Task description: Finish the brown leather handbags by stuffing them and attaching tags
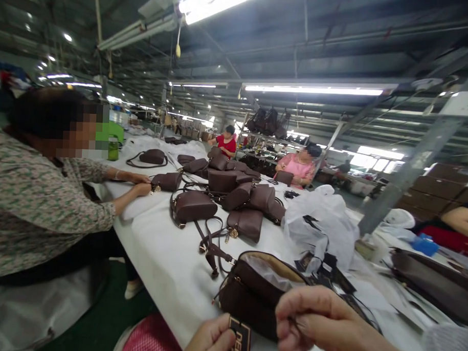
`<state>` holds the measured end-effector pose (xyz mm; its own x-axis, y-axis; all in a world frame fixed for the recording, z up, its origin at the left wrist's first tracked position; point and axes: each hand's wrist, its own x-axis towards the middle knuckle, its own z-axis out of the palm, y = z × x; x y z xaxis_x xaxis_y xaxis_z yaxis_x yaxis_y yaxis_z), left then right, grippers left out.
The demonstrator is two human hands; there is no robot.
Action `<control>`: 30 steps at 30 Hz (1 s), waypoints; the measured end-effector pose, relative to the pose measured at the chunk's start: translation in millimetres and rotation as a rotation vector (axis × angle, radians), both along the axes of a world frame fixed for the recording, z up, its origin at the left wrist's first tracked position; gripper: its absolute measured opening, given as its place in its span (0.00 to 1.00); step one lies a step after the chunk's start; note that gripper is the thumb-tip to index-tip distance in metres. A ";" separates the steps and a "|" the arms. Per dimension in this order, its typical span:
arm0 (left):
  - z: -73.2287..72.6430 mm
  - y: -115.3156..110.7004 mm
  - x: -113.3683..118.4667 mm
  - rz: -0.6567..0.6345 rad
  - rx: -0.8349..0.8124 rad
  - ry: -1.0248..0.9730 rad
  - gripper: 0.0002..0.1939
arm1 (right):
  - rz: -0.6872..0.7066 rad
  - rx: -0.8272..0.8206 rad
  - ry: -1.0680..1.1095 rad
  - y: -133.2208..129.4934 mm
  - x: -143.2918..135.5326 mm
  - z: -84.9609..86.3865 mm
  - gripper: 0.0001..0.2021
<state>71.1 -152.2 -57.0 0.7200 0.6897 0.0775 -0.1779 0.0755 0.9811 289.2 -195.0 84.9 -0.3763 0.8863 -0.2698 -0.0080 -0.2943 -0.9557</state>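
A: What occupies the foreground?

B: At the lower edge, the left hand (207,342), its thumb and fingers gripping a black tag (239,340) with gold lettering. To its right, the right hand (324,319) has its fingers closed, thumb to forefinger; whether something thin lies between them, one cannot tell.

A: What is nearest the tag?

B: A dark brown handbag (248,304), just beyond both hands on the white surface (151,241). It is open at the top, tan within, with whitish filling (271,277). Its strap (212,249) trails off on the far side.

A: And the middle ground?

B: Right of the handbag, several black tags (328,271) lie against whitish plastic wrapping (319,217). Farther along is a cluster of brown bags (222,182). At left, a co-worker in a floral top (41,209) has both hands at a small brown bag (168,182).

A: The background?

B: A person in red (227,144), a person in pink (301,168) and, overhead, lit tube lamps (313,90).
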 end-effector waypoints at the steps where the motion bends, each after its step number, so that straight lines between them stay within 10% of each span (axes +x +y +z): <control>1: 0.2 0.5 1.1 -0.011 -0.009 -0.006 0.31 | -0.029 0.023 -0.025 4.8 -2.4 -0.3 0.14; 5: 6.6 11.4 -1.6 -0.040 -0.033 -0.001 0.30 | -0.045 0.313 -0.248 26.7 -9.4 7.2 0.14; 8: 12.2 36.7 -7.2 0.228 0.045 0.036 0.24 | -0.075 0.599 -0.385 40.8 -13.8 18.9 0.13; 11: 14.6 67.0 -3.5 0.519 0.192 0.133 0.16 | -0.078 0.505 -0.204 54.3 -20.9 25.9 0.15; 14: 14.6 84.8 10.9 0.450 0.157 0.098 0.12 | -0.016 0.315 -0.145 69.4 -28.0 23.5 0.16; 22: 15.6 79.2 35.6 0.459 -0.218 -0.163 0.12 | 0.065 0.785 -1.351 106.7 -40.0 3.5 0.13; 30: 15.1 81.9 39.2 0.515 -0.252 -0.195 0.09 | 0.255 0.736 -1.756 115.1 -62.7 5.7 0.12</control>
<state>110.3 -70.3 -41.9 0.2772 0.9601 -0.0370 -0.4279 0.1579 0.8899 226.5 -79.9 90.6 -0.2592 0.9618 -0.0880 0.9317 0.2730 0.2396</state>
